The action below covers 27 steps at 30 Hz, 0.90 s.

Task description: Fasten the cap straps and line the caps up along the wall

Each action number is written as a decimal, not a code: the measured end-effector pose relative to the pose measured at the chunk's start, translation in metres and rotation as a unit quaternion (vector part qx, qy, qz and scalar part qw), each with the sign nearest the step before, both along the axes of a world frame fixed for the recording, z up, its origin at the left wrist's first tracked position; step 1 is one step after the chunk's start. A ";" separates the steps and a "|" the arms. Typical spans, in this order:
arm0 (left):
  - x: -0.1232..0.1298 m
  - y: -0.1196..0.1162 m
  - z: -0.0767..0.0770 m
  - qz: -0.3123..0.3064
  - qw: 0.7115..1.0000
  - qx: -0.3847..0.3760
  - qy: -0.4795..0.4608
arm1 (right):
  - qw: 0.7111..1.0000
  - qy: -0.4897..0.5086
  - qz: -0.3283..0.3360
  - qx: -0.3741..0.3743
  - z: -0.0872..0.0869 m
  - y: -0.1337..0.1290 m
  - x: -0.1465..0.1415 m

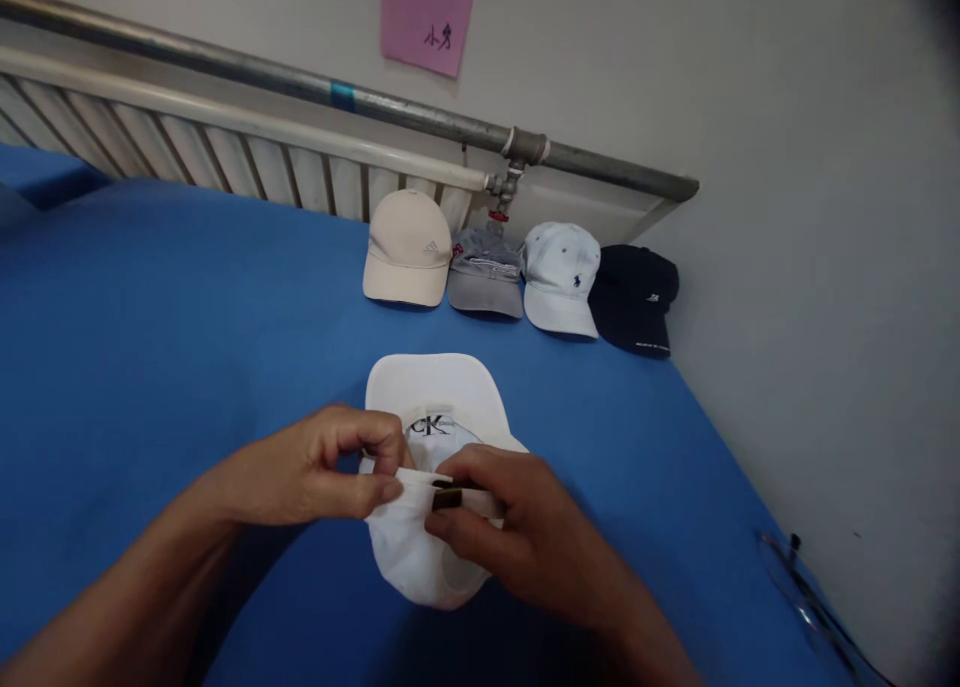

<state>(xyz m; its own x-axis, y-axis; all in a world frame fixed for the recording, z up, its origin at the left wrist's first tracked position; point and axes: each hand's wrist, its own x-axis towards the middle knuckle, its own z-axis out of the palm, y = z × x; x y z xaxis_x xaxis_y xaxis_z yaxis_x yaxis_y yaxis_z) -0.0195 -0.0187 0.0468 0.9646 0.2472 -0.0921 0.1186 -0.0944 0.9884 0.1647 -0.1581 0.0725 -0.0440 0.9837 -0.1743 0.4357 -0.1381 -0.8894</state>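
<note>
A white baseball cap (439, 387) lies upside down before me, its brim pointing away and a black "CK" print showing inside. My left hand (341, 464) pinches the white strap at the back of the cap between thumb and fingers. On the other side, my right hand (502, 512) grips the strap by its dark metal buckle (448, 498). The strap runs through the buckle, and both hands are closed. My right fingers hide part of the buckle and the cap's right side.
Along the back edge of the blue surface (187, 367) stand a beige cap (409, 247), a grey cap (485, 277), a light blue cap (561, 277) and a black cap (636, 297). Behind are a radiator (225, 157) and a metal pipe (262, 74). Glasses (806, 597) lie at right.
</note>
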 end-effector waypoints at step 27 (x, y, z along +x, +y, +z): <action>0.004 -0.006 0.005 -0.003 0.999 0.035 0.024 | 0.998 0.024 -0.011 0.051 -0.010 0.005 -0.004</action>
<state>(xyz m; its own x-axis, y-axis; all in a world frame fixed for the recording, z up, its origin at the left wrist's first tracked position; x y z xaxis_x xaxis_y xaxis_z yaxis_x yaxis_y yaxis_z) -0.0156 -0.0242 0.0518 0.9607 0.2498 -0.1212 0.1651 -0.1631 0.9727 0.1609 -0.1533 0.0621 -0.0277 0.9971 -0.0712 0.3894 -0.0548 -0.9194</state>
